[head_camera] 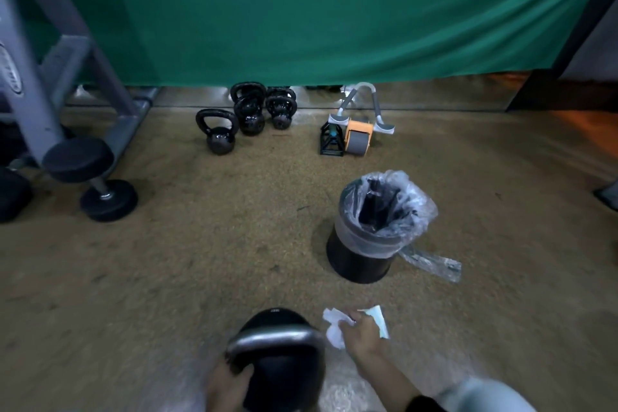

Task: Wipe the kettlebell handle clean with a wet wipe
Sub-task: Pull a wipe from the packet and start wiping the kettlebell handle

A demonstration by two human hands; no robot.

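Looking down at a big black kettlebell [284, 378] at 6 o'clock in the view, low over the brown floor [167, 261], with its grey handle [274, 338] turning up toward the camera. Not being able to tell whether standing on the floor or being lifted a little. Holding the kettlebell with the left hand [227, 385] at 8 o'clock of it, by the left foot of the handle, fingers curling onto the black side; looking blurry there. Gripping a crumpled white wet wipe [334, 328] in the right hand [363, 334], just beside the right end of the handle at 3 o'clock, touching or nearly touching it. Pinching a thin pale green slip [379, 321] in that same hand too, poking out at 1 o'clock. Seeing a black bin [357, 261] with a clear plastic bag [411, 207] in it at 12 o'clock from the right hand, well apart. Seeing small kettlebells [219, 137] bunching far off at 11 o'clock, an orange and grey roller wheel [359, 139] at 12 o'clock near them, a black dumbbell [90, 177] at 9 o'clock, and a green curtain [301, 10] hanging across the top.
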